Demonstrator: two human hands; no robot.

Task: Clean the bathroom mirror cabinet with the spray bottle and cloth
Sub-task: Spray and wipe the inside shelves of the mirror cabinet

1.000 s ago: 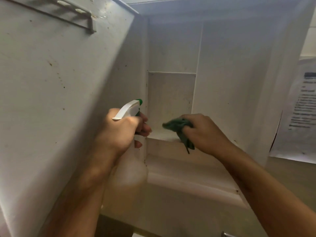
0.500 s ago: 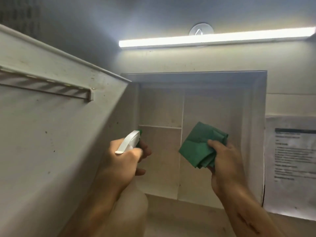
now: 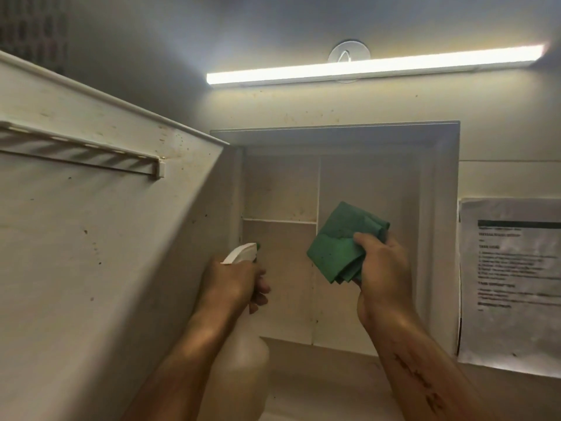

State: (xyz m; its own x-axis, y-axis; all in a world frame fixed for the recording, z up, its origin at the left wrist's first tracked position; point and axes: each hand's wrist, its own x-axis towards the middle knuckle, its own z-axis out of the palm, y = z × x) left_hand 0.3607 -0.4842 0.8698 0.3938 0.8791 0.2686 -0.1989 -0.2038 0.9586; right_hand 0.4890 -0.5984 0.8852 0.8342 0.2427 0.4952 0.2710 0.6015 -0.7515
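A spray bottle [image 3: 243,354] is being gripped around its neck by the left hand [image 3: 233,284], with the fingers curled at the trigger and the white spray head with its green nozzle tip being pointed toward the open mirror cabinet [image 3: 337,238]. A folded green cloth [image 3: 340,241] is being pinched by the right hand [image 3: 384,265], the thumb being laid across its face and the other fingers being wrapped behind it; it is being held up in front of the cabinet's interior, and whether it is touching the back panel cannot be told. The cabinet door [image 3: 100,238] is being held open at the left, its speckled inner side and a small rail [image 3: 91,161] being shown. A lit light bar [image 3: 373,68] is being seen above the cabinet, and a printed paper sheet [image 3: 513,284] is being displayed on the wall just beside the cabinet's right edge.
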